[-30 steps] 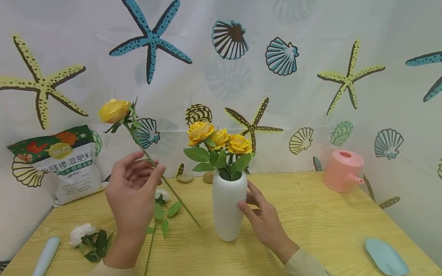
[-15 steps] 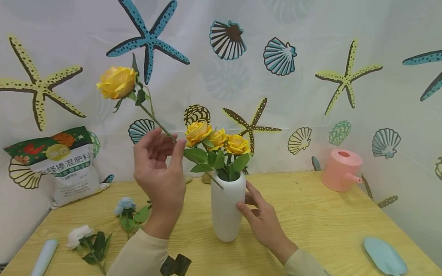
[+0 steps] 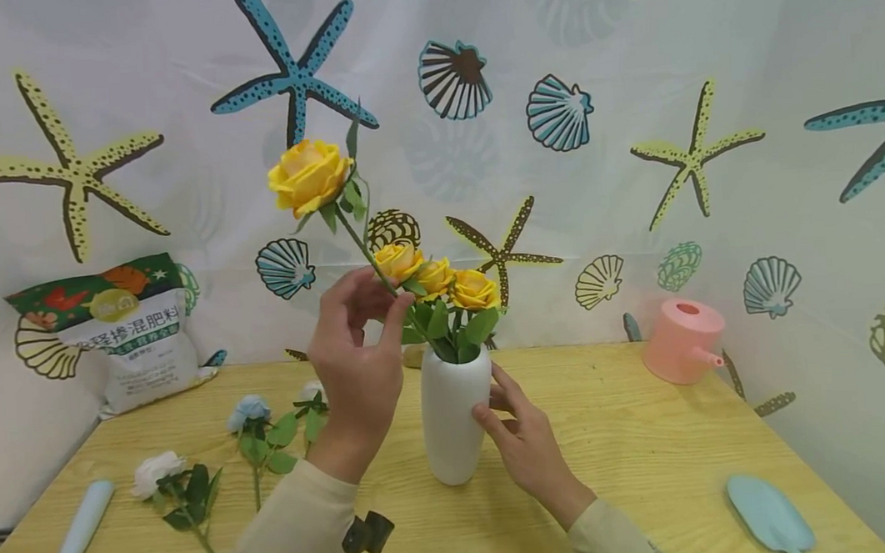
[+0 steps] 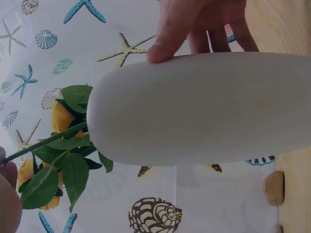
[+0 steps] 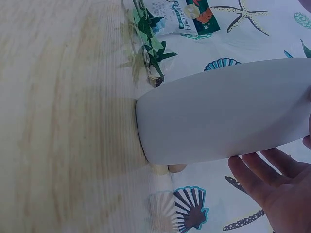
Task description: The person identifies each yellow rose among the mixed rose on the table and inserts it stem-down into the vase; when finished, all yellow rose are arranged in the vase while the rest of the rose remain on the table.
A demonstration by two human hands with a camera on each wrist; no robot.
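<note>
My left hand [image 3: 359,377] pinches the stem of a yellow rose [image 3: 310,180] between thumb and fingers. The bloom leans up and left, and the stem slants down to the mouth of a white vase [image 3: 456,422]. In the left wrist view the green stem [image 4: 46,141] runs in at the vase's rim, its lower end hidden. Several yellow roses [image 3: 475,290] with green leaves stand in the vase. The right hand [image 3: 528,443] holds the upright vase by its right side, thumb in front and fingers behind. The right wrist view shows the vase's base on the table.
Left on the table [image 3: 610,468] lie a white rose [image 3: 160,473], a blue rose [image 3: 248,410] and a light-blue handled tool [image 3: 83,529]. A fertilizer bag [image 3: 146,359] stands behind. At right are a pink watering can [image 3: 684,347] and a light-blue scoop-like piece [image 3: 770,514].
My left hand has carried the yellow rose rightward and up, then a little down, bringing its stem from beside the vase to its mouth. The right hand has stayed on the vase.
</note>
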